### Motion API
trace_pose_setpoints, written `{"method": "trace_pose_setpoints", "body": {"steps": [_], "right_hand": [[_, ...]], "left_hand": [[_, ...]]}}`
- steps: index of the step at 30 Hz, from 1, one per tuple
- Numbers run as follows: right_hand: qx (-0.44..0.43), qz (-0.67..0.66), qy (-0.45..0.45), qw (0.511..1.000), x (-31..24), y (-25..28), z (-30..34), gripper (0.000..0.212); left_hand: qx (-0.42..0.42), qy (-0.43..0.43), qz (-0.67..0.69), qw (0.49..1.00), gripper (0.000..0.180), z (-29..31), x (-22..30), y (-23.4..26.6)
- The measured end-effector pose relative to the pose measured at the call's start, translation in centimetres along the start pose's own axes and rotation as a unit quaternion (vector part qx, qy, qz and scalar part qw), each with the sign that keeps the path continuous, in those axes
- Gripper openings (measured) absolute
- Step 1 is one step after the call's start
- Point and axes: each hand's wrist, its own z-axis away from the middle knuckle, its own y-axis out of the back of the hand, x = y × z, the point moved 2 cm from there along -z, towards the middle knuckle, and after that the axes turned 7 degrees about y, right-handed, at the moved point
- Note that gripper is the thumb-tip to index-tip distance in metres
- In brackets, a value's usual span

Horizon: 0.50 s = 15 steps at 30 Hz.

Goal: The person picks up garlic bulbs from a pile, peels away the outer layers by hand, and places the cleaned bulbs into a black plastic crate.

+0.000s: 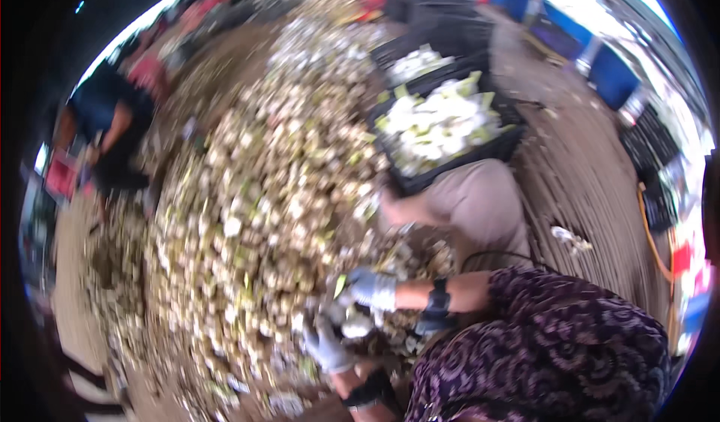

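Both my hands wear pale grey gloves and are close together at the near edge of a big heap of whitish-brown bulbs (pixel 247 197). My right hand (pixel 373 288) has its fingers curled, and a small green piece (pixel 340 285) shows at its fingertips; motion blur hides what it grips. Nearer me, my left hand (pixel 328 347) reaches up beside it, its fingers smeared. Below my right hand, between the two, is a white bulb (pixel 357 325); I cannot tell whether either hand touches it. Dark bands circle both wrists.
Past my bent knee (pixel 487 197) stands a black crate (pixel 450 161) filled with white, green-ended bulbs, with another filled crate (pixel 382 54) behind. A co-worker (pixel 109 126) bends at the far left beside a red container (pixel 61 176). Blue barrels (pixel 611 77) line the right side.
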Motion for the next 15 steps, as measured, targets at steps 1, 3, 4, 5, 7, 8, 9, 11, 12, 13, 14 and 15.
{"method": "trace_pose_setpoints", "body": {"steps": [1,3,4,5,7,8,9,11,12,13,14,15], "right_hand": [[-0.007,0.024,0.085,0.996,1.4,1.2,-1.5,0.015],[0.015,0.048,0.164,0.985,-1.0,4.4,-0.8,0.015],[0.045,0.089,0.211,0.972,-4.2,6.6,0.8,0.016],[0.081,0.097,0.238,0.963,-5.4,10.3,1.0,0.018],[0.151,0.189,0.359,0.902,-8.9,16.3,2.4,0.024],[0.129,-0.070,0.420,0.896,-9.8,17.6,3.3,0.023],[0.288,0.333,0.439,0.784,-11.4,23.0,3.5,0.024],[0.420,0.549,0.411,0.594,-14.8,27.0,6.1,0.024],[0.440,0.654,0.267,0.555,-16.6,29.4,7.4,0.028],[0.461,0.632,0.209,0.588,-17.1,34.0,8.3,0.030],[0.508,0.631,0.133,0.571,-17.4,39.4,9.2,0.033],[0.540,0.577,0.170,0.589,-17.9,36.9,9.8,0.039]], "left_hand": [[-0.027,0.012,-0.094,0.995,0.020,-0.4,-0.5,0.4],[-0.021,0.040,-0.168,0.985,0.019,-0.6,-1.0,1.2],[0.000,0.062,-0.144,0.988,0.016,-0.1,-1.1,1.1],[-0.001,0.075,-0.122,0.990,0.011,-0.1,-2.1,0.7],[-0.022,0.092,-0.202,0.975,0.018,0.4,-1.6,0.1],[-0.034,0.086,-0.240,0.966,0.022,-0.1,-1.5,1.2],[-0.066,0.048,-0.266,0.960,0.026,1.1,-0.3,-0.8],[-0.075,-0.010,-0.372,0.925,0.032,0.7,0.6,0.9],[-0.117,0.014,-0.439,0.891,0.033,2.7,3.1,-1.3],[-0.137,-0.067,-0.531,0.833,0.032,4.4,4.8,-3.4],[-0.144,-0.089,-0.588,0.791,0.027,5.9,5.8,-5.5],[-0.114,-0.138,-0.625,0.760,0.023,6.4,6.5,-5.4]]}}
